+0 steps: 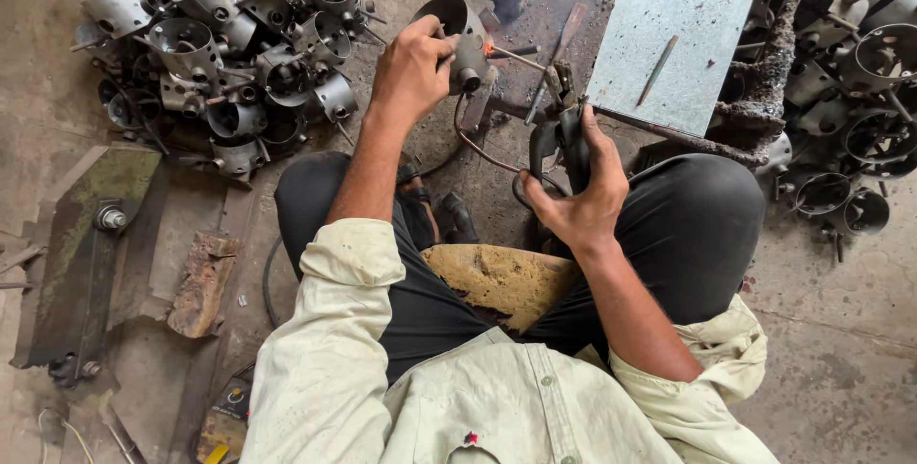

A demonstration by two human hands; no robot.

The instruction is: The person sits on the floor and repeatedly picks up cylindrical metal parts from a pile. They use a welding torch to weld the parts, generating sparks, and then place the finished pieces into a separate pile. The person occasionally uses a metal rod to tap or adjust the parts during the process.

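Steel pile: left of the grip, heaped within reach.
Grey plate: right of the grip, flat.
Left hand: clamped on cylinder part, steadying it.
Right hand: wrapped around electrode holder, rod tip glowing against the part.

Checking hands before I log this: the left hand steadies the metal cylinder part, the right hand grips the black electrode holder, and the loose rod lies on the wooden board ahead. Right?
Not quite. In the head view the loose rod lies on a grey metal plate, not a wooden board. The left hand does steady the metal cylinder part, and the right hand grips the black electrode holder.
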